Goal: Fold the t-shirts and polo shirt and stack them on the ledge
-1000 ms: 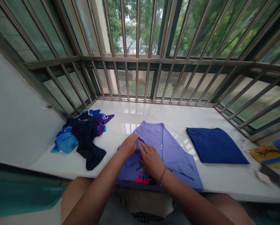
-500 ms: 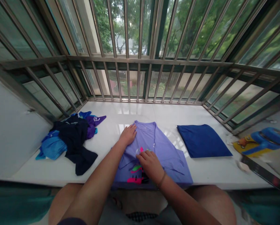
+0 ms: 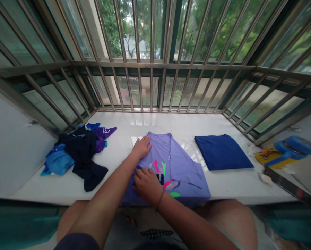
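Note:
A light purple T-shirt [image 3: 178, 166] with a pink, green and black print lies on the white ledge [image 3: 155, 126] straight in front of me. My left hand [image 3: 141, 147] rests flat on its upper left corner near the collar, fingers stretched out. My right hand [image 3: 145, 183] is lower down on the shirt's left side, its fingers curled and pressed onto the cloth beside the print. Both forearms reach in from the bottom of the view.
A heap of dark navy, blue and purple clothes [image 3: 79, 152] lies at the left of the ledge. A folded dark blue garment [image 3: 223, 152] lies at the right. Metal window bars [image 3: 150, 66] fence the back and sides. Blue and yellow sandals [image 3: 285, 151] lie far right.
My right hand has slid down and left across the shirt, and the coloured print now shows more fully. My left hand has stayed near the collar. The view has shifted slightly.

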`<state>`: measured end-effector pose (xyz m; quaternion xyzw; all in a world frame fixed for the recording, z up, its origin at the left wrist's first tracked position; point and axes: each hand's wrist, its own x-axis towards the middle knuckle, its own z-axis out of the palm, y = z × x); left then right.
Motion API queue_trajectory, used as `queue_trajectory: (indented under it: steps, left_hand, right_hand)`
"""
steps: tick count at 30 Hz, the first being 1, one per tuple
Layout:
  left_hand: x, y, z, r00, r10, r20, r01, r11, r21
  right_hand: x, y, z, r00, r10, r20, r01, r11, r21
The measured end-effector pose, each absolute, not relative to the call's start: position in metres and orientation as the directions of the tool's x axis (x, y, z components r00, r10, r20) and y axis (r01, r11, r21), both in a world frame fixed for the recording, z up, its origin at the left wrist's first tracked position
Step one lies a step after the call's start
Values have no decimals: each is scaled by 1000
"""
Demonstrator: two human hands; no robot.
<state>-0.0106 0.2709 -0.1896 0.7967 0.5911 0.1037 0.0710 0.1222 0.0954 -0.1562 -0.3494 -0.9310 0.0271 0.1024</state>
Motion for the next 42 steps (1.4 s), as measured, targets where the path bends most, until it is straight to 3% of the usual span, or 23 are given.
queue_trajectory:
  steps: [4, 8, 13, 15, 17, 19, 22, 24, 29, 34, 42]
  left_hand:
    - [-11, 272, -190, 275, 960, 60, 931, -281, 232]
    - [-12, 272, -190, 275, 960, 56, 933, -280, 227]
    - [-11, 271, -190, 267, 962, 64, 932, -274, 238]
    - [-11, 271, -190, 264, 962, 70, 931, -273, 242]
    - [-12, 271, -190, 261, 962, 79, 930, -273, 245]
    - [-12, 270, -190, 258, 962, 87, 930, -271, 249]
    - [-13, 270, -190, 245, 966, 84, 933, -259, 250]
    - [-12, 269, -190, 232, 969, 78, 938, -245, 246]
    - [-11, 279, -187, 162, 984, 76, 928, -178, 326]
    - [-13, 318, -170, -33, 998, 54, 916, 8, 401]
    - [-7, 374, -155, -75, 997, -34, 899, 83, 431]
  right_hand:
    - [94, 91, -167, -706, 698, 120, 681, 715, -158]
    - [91, 81, -178, -696, 690, 197, 670, 723, -165]
    - [109, 76, -183, -866, 402, 296, 357, 913, -195]
    - [120, 79, -180, -836, 413, 362, 339, 906, -252]
    - [131, 83, -176, -745, 559, 365, 471, 827, -307]
    - [141, 88, -175, -670, 693, 266, 611, 718, -332]
    - [156, 91, -177, -589, 803, 89, 745, 583, -324]
    - [166, 93, -176, -518, 853, 59, 802, 509, -312]
    - [211, 132, -147, -357, 926, 124, 882, 378, -283]
    - [266, 228, -113, -99, 993, 59, 948, 112, -297]
    - [270, 346, -121, -13, 998, -60, 939, -8, -344]
